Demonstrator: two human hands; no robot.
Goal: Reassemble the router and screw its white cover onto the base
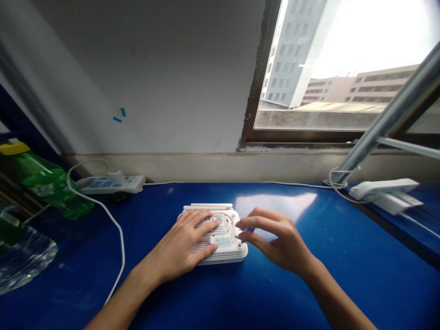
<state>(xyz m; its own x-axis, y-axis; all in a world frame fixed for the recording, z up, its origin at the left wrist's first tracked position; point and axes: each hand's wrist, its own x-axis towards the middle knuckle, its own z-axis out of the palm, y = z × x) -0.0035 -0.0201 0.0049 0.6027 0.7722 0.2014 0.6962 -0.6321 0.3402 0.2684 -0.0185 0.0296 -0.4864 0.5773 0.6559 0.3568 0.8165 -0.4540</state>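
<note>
White router-like device lies at the middle of the blue bench, vented face up, nearer the back edge than the side edges. Its pale label and a second, printed plate partly under the fingers carry print too small to read. White characters on the green bottle toward the left edge cannot be read reliably. Left hand lies on the device, fingers spread apart, palm down, covering its left part. Right hand is at the device's right side, thumb and fingertips closed on a small purplish item, too blurred to identify. Open surface extends from the right hand toward the right edge; a narrower clear strip separates the device from the back edge. Casing is rigid-looking, with rounded corners, perforated grille and round feet; slim white bars lie along its far side. At the back left, a white power strip with blue panels takes a white plug; its cable curves down toward the front edge. Bottle is transparent green plastic, yellow-capped, and tilted.
</note>
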